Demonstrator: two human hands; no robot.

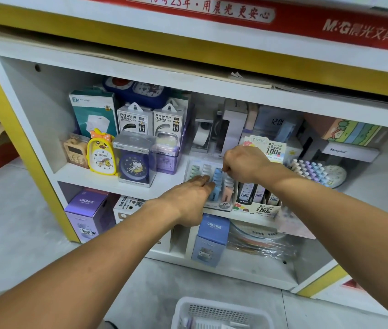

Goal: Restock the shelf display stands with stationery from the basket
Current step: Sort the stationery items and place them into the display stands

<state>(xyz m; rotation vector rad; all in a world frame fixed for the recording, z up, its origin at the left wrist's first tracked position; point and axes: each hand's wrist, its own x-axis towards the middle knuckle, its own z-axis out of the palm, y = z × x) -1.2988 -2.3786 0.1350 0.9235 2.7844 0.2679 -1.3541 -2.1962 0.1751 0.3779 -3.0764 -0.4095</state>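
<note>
A clear display stand (pixel 214 205) on the middle shelf holds rows of small pastel lead cases: green, white, blue (pixel 217 176) and peach. My left hand (pixel 188 200) lies over the stand's front left, fingers straight and touching the green and blue rows. My right hand (pixel 245 165) hovers over the back of the stand, fingers curled, pinching something small by the blue row; what it pinches is hidden. A white basket (pixel 188 307) with a few items sits on the floor at the bottom edge.
To the right stand a cardboard lead display (pixel 259 207) and a rack of pastel pens (pixel 309 169). To the left are a blue clock box (pixel 135 162), a yellow duck clock (pixel 101 153) and power bank boxes (pixel 133 119). Boxes fill the lower shelf.
</note>
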